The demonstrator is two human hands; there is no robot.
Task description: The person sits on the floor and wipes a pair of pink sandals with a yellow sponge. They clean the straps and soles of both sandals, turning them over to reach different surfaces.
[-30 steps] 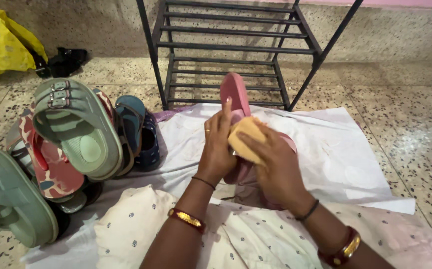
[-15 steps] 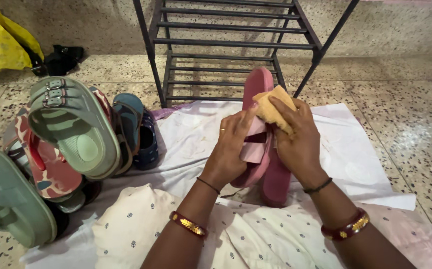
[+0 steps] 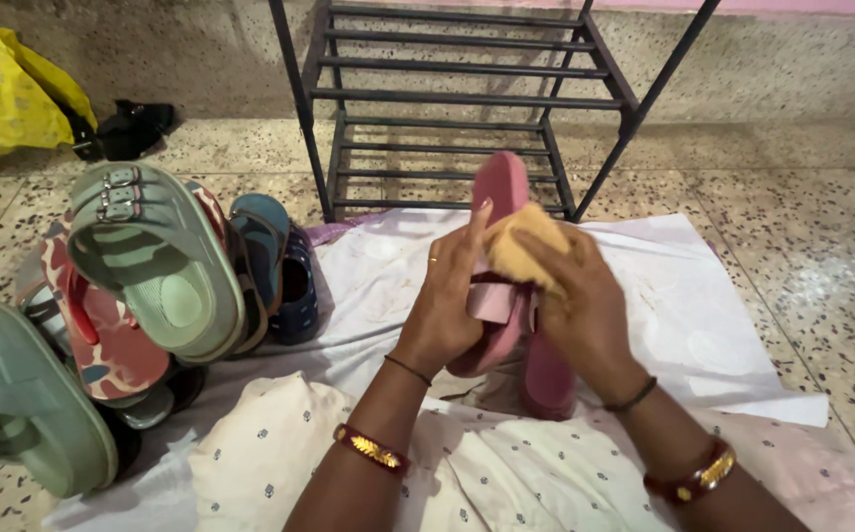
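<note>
So the left hand [image 3: 444, 300] is wrapped around a pink sandal [image 3: 499, 197], holding it upright by the strap area, fingers curled round the side. Right hand [image 3: 580, 310] is closed over a yellow cloth [image 3: 521, 246], pressing it against the sandal's footbed just beside the left fingertips. A second pink sandal [image 3: 548, 374] lies under the right palm on a white sheet [image 3: 684, 315]. Off to the left of the left hand there's a pile of green sandals [image 3: 156, 266] and others. Past both hands stands a dark metal rack [image 3: 467, 99].
</note>
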